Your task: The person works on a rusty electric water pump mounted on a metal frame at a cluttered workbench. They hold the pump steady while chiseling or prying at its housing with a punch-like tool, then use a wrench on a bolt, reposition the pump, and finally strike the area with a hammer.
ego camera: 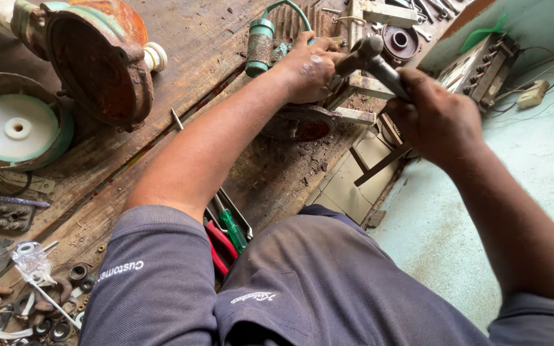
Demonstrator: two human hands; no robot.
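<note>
My right hand (pixel 434 118) grips the dark handle of a hammer (pixel 370 54), whose head hangs over a bench vise (pixel 360 86) at the wooden bench's edge. My left hand (pixel 309 64) rests on top of a rusty round metal part (pixel 299 125) that sits by the vise, fingers curled over it. A green and rusty cylindrical piece with a green hose (pixel 261 45) lies just left of that hand.
A rusty pump housing (pixel 97 61) and a round casing with a white disc (pixel 14 128) lie at the left. Small rings and bolts (pixel 46 301) litter the near left. Red-handled pliers and a green screwdriver (pixel 229 234) lie by my chest. A metal box (pixel 479 64) stands on the floor.
</note>
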